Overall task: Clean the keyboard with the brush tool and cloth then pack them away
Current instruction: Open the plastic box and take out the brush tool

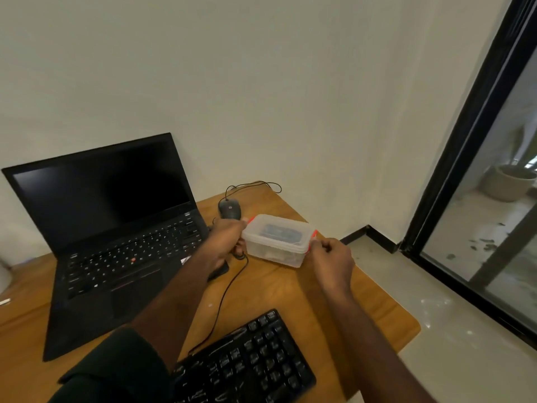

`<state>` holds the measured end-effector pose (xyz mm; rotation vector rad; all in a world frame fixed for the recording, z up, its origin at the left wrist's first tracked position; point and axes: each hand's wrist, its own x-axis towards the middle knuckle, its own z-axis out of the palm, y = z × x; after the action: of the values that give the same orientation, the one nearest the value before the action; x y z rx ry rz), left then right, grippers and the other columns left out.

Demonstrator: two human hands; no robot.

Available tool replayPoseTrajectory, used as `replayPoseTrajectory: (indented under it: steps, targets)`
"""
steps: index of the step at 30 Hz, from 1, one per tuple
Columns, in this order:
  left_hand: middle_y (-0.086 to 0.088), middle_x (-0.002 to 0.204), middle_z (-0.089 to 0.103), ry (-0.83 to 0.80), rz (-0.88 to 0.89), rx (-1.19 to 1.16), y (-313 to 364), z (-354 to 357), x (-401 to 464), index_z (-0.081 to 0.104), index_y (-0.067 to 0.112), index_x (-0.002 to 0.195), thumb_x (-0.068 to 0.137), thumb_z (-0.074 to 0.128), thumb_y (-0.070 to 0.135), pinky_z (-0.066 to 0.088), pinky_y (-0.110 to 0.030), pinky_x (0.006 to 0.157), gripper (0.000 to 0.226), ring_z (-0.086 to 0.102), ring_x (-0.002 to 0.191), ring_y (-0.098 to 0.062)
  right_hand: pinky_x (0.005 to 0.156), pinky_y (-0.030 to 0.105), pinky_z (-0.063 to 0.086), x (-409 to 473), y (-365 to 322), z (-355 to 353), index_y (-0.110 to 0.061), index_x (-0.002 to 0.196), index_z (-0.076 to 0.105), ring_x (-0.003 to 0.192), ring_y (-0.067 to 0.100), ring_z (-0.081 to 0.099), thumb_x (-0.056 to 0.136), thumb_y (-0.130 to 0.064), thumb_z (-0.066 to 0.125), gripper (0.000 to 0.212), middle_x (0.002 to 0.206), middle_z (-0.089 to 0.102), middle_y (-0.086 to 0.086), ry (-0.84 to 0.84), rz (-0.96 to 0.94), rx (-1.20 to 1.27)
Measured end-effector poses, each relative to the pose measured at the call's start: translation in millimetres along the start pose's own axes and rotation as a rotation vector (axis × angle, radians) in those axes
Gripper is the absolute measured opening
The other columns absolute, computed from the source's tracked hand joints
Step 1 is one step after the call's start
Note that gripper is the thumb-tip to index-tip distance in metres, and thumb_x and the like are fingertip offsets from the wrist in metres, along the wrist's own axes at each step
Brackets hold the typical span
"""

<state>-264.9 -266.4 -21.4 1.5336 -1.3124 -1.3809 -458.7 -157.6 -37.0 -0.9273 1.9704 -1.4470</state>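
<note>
Two hands grip the clear plastic box (277, 241) by its ends: the left hand (228, 238) has its fingers curled round the end by one orange clip, the right hand (331, 255) pinches the opposite orange clip (313, 236). The box, lid on, sits on the wooden surface (290, 289), with the mouse (229, 209) just behind it, the laptop (116, 228) to its left and the black keyboard (247, 362) nearer the person.

Dim, flat indoor light, daylight from glass door (494, 199) at right, soft focus, wide-angle bending at edges
</note>
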Motion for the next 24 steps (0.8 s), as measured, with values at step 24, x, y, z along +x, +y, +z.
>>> replayPoseTrajectory:
  steps: [24]
  targets:
    - [-0.023, 0.070, 0.068, -0.012, 0.038, -0.064, -48, 17, -104, 0.070, -0.004, 0.093, 0.093, 0.068, 0.013, 0.038, -0.027, 0.043, 0.017, 0.055, 0.054, -0.023, 0.063, 0.018, 0.053, -3, 25, -59, -0.020, 0.098, 0.073, 0.081, 0.006, 0.070, 0.097, -0.040, 0.067, 0.020, 0.091, 0.072, -0.006, -0.192, -0.148, -0.179]
